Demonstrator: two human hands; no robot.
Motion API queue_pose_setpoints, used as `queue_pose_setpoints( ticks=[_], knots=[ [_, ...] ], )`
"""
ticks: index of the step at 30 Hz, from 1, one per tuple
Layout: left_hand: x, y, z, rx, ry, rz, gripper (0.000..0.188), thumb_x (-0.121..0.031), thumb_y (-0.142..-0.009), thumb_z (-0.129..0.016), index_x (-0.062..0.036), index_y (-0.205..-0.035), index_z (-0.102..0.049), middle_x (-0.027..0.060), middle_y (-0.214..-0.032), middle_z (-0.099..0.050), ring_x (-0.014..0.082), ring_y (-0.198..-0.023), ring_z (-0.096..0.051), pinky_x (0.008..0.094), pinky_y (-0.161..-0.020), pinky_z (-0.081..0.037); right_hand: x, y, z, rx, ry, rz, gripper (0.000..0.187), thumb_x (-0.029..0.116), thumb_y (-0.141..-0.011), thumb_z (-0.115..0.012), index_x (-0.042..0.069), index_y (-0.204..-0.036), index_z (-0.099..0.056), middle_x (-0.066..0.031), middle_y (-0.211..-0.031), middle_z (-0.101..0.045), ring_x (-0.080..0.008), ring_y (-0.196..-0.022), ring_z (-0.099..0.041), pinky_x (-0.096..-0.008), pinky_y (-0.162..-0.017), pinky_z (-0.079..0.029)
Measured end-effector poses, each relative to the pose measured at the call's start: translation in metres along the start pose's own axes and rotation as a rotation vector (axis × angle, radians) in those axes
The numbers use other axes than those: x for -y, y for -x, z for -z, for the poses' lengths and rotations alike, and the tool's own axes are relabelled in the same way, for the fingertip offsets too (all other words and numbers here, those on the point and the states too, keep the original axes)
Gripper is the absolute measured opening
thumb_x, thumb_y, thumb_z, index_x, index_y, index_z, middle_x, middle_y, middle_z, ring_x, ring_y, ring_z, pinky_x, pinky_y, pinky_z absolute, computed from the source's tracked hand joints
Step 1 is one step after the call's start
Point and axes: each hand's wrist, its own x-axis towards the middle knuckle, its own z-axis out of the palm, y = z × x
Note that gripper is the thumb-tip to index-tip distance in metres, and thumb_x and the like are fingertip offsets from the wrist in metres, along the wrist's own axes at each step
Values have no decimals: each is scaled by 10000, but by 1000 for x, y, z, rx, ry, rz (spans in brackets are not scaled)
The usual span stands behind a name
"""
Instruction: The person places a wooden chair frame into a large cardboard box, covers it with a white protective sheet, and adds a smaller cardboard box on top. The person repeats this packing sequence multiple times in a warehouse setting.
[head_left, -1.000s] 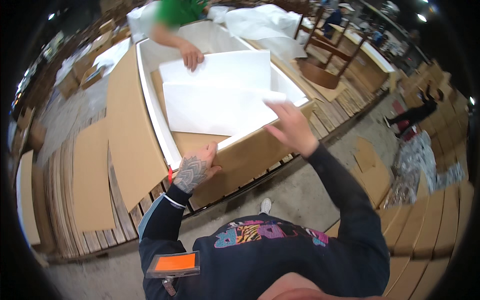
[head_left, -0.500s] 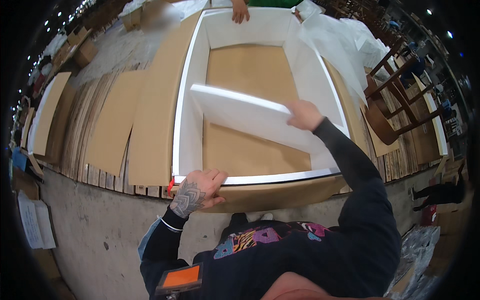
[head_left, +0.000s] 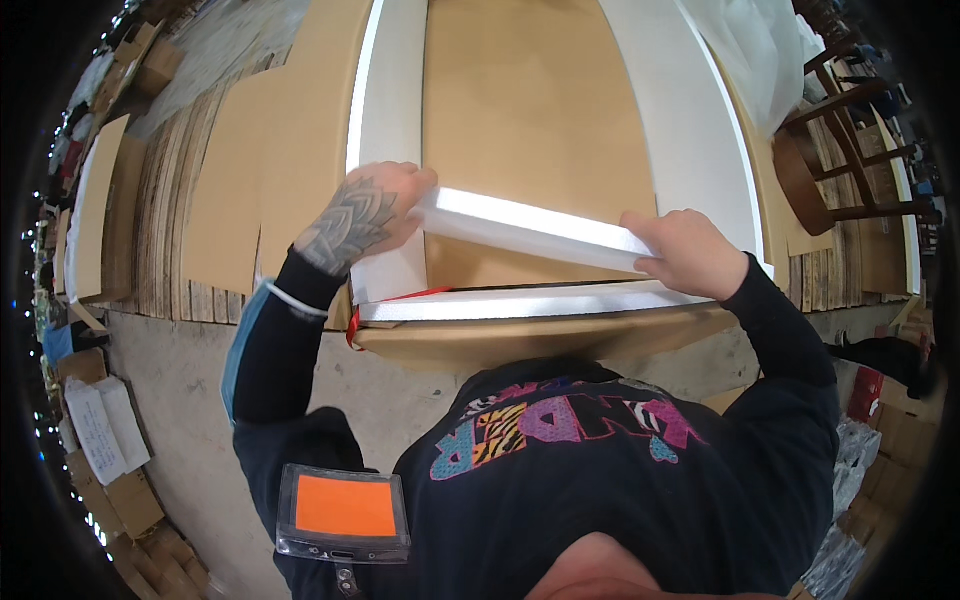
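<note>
A white foam panel [head_left: 530, 222] spans the space between my hands inside a large cardboard box lined with white foam. My left hand [head_left: 375, 205], tattooed on the back, is closed around the panel's left end beside the left foam wall [head_left: 392, 100]. At the other end my right hand [head_left: 690, 250] grips it, thumb and fingers on either side. The panel slants slightly, its right end nearer to me. Closer to my body runs the near foam edge [head_left: 540, 302] of the box. A red ribbon [head_left: 354, 328] hangs at the near left corner.
Brown cardboard [head_left: 530, 100] lines the box bottom. Flat cardboard sheets [head_left: 225, 180] lie on a slatted wooden platform [head_left: 165, 200] to the left. Rightward are translucent plastic wrap [head_left: 765, 60] and dark wooden furniture [head_left: 803, 180] on its side. Cartons [head_left: 130, 500] stand on the floor.
My left hand has left the box's near left corner and taken hold of the panel's left end. The panel has come nearer to me. Another person's hand at the far wall is out of view.
</note>
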Motion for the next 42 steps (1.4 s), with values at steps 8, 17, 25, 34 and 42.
queue_pose_setpoints(
  ticks=[8,17,25,34,42],
  knots=[
    [7,-1,-24,32,159,-150,307,-207,-776,-727,-29,-1024,-692,159,-961,-693,310,-886,-684,407,-814,-537,-20,-5,18,158,-144,125,381,208,-842,-687,95,-1192,-588,-178,-908,-683,-394,-876,-659,-490,-753,-513],
    [-25,41,-39,216,435,-73,485,-393,-951,-608,-8,-1243,-644,210,-944,-725,362,-822,-704,419,-806,-554,-39,8,-9,164,-276,246,386,237,-797,-770,159,-1155,-647,-122,-857,-694,-352,-815,-674,-452,-744,-517],
    [-9,3,-94,501,519,-9,698,-593,-1037,-285,-29,-1278,-618,266,-1121,-675,419,-1081,-635,467,-953,-476,-86,3,-73,472,-586,195,578,466,-1056,-384,61,-1457,-479,-168,-1479,-495,-324,-1371,-452,-372,-1144,-345],
    [-5,-1,-100,510,618,25,739,-614,-1020,-353,18,-1318,-595,255,-1276,-632,351,-1203,-598,400,-1043,-444,-83,-12,-79,579,-477,156,705,568,-1037,-326,44,-1501,-407,-173,-1540,-419,-315,-1441,-364,-374,-1206,-247],
    [-72,30,-73,40,383,-162,837,-689,-914,-510,-29,-1428,-493,251,-1326,-594,384,-1219,-586,427,-1017,-473,-37,44,-61,8,-186,92,732,600,-983,-447,59,-1475,-451,-230,-1374,-569,-368,-1240,-566,-415,-1033,-453]
  ],
)
